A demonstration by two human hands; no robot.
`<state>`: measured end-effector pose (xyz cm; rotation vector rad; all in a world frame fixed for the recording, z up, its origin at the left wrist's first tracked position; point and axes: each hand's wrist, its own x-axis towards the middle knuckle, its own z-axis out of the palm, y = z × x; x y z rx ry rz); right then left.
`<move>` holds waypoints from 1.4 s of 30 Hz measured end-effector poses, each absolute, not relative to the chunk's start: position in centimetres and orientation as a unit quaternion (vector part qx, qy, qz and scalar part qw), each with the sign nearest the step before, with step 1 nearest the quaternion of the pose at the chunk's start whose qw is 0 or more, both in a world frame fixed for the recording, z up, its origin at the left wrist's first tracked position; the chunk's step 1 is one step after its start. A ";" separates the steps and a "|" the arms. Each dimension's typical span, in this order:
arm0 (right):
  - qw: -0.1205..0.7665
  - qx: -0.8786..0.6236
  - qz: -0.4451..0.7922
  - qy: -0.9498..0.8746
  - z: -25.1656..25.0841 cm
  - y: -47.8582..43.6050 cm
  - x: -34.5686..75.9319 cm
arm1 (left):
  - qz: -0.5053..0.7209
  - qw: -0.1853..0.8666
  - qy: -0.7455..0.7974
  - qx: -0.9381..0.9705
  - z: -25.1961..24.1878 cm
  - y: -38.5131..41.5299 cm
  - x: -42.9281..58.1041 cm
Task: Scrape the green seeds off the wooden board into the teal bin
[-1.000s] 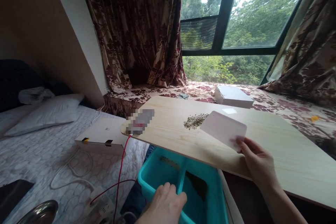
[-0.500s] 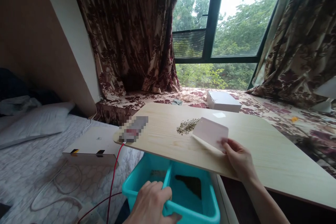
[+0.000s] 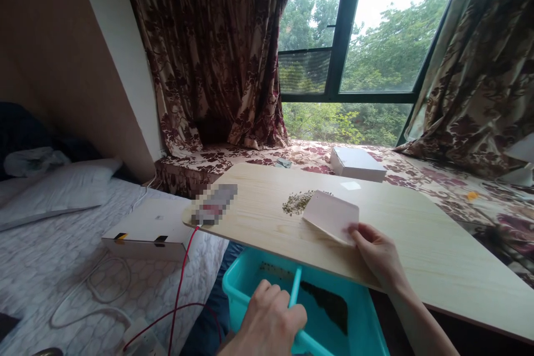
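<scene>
My left hand (image 3: 271, 317) is wrapped round the divider and near rim of a turquoise bin (image 3: 237, 281), which sits under the table's front edge. Small grains lie in its left compartment, and a dark green mass of grains (image 3: 329, 300) fills part of the right one. In my right hand (image 3: 375, 250) is a thin, pale pinkish-white rectangular plate (image 3: 331, 216), pinched at its near right corner. It is tilted over the wooden tabletop (image 3: 258, 200). Just left of it lies a scattered pile of small greenish-brown seeds (image 3: 295, 203), partly hidden behind it.
A blurred-out device (image 3: 214, 204) with a red cable (image 3: 179, 289) lies at the table's left end. A white box (image 3: 357, 163) stands on the window ledge, another flat white box (image 3: 150, 228) on the bed (image 3: 41, 272). A small white slip (image 3: 350, 185) lies on the tabletop.
The turquoise bin and my left hand have shifted right. My right hand has moved the plate slightly left and lower, beside the seeds. The view has shifted a little.
</scene>
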<state>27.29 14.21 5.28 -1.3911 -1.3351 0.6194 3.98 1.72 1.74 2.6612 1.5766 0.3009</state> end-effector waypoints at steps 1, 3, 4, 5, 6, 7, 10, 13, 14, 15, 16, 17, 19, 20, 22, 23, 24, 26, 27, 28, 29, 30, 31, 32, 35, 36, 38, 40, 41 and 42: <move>0.526 -0.578 0.263 -0.565 5.3 14.3 27.3 | 0.084 0.020 0.501 0.861 2.0 2.0 4.4; 0.521 -0.566 0.275 -0.576 5.3 14.4 27.2 | 0.051 0.025 0.495 0.867 2.7 2.3 5.1; 0.517 -0.561 0.284 -0.581 5.3 14.4 27.1 | 0.042 0.024 0.495 0.867 3.0 2.4 5.2; 0.512 -0.555 0.294 -0.587 5.2 14.3 26.9 | 0.034 0.023 0.496 0.867 3.3 2.4 5.3; 0.505 -0.548 0.305 -0.593 5.2 14.2 26.6 | 0.030 0.023 0.497 0.867 3.5 2.5 5.3; 0.497 -0.541 0.318 -0.599 5.1 13.9 26.3 | 0.029 0.024 0.496 0.868 3.7 2.5 5.3; 0.478 -0.505 0.361 -0.621 5.0 12.6 25.0 | 0.029 0.037 0.492 0.870 4.0 2.5 5.1; 0.445 -0.465 0.403 -0.650 5.1 11.3 24.1 | 0.030 0.041 0.499 0.865 4.0 2.4 5.1; 0.437 -0.457 0.410 -0.657 5.2 11.0 24.0 | 0.031 0.041 0.501 0.864 3.9 2.4 5.0; 0.438 -0.453 0.411 -0.659 5.3 11.0 24.1 | 0.033 0.040 0.504 0.862 3.8 2.3 4.9; 0.451 -0.454 0.404 -0.654 5.4 11.2 24.3 | 0.038 0.039 0.507 0.860 3.7 2.1 4.7; 0.474 -0.460 0.392 -0.641 5.5 11.5 24.5 | 0.045 0.038 0.513 0.856 3.6 1.9 4.5; 0.533 -0.481 0.358 -0.598 5.7 12.5 25.2 | 0.067 0.041 0.529 0.845 3.3 1.4 3.7; 0.555 -0.492 0.342 -0.576 5.8 13.1 25.4 | 0.084 0.038 0.544 0.834 3.1 1.1 3.2; 0.581 -0.509 0.320 -0.549 5.8 14.2 25.8 | 0.114 0.039 0.564 0.817 2.8 0.6 2.2; 0.584 -0.514 0.314 -0.544 5.7 14.6 25.8 | 0.123 0.040 0.573 0.809 2.6 0.4 1.6; 0.584 -0.517 0.310 -0.544 5.6 14.9 25.7 | 0.125 0.045 0.582 0.802 2.5 0.2 1.1; 0.577 -0.520 0.303 -0.552 5.3 15.4 25.3 | 0.123 0.058 0.594 0.793 2.3 -0.1 0.3; 0.574 -0.520 0.299 -0.557 5.1 15.5 25.1 | 0.123 0.062 0.603 0.786 2.3 -0.2 0.0; 0.571 -0.520 0.296 -0.562 5.0 15.7 24.8 | 0.125 0.065 0.612 0.778 2.4 -0.3 -0.2; 0.570 -0.520 0.295 -0.564 4.8 15.8 24.6 | 0.128 0.067 0.621 0.770 2.5 -0.4 -0.3; 0.568 -0.519 0.294 -0.567 4.6 15.9 24.4 | 0.130 0.067 0.629 0.763 2.6 -0.4 -0.4; 0.566 -0.519 0.295 -0.569 4.5 16.1 24.3 | 0.132 0.068 0.634 0.759 2.8 -0.5 -0.5; 0.565 -0.518 0.294 -0.571 4.4 16.2 24.2 | 0.131 0.069 0.636 0.757 3.0 -0.5 -0.5; 0.559 -0.520 0.290 -0.577 4.4 16.3 24.0 | 0.127 0.068 0.641 0.754 3.7 -0.5 -0.7; 0.558 -0.521 0.288 -0.578 4.5 16.3 24.0 | 0.126 0.066 0.642 0.754 3.9 -0.4 -0.8; 0.555 -0.523 0.285 -0.581 4.7 16.1 24.0 | 0.123 0.069 0.637 0.758 4.3 -0.3 -1.0; 0.553 -0.523 0.281 -0.584 4.8 15.9 24.0 | 0.119 0.076 0.632 0.762 4.5 -0.2 -1.2; 0.552 -0.524 0.279 -0.586 4.9 15.9 24.1 | 0.117 0.080 0.629 0.764 4.6 -0.1 -1.3; 0.551 -0.526 0.277 -0.586 4.9 15.8 24.1 | 0.115 0.083 0.627 0.766 4.6 -0.1 -1.5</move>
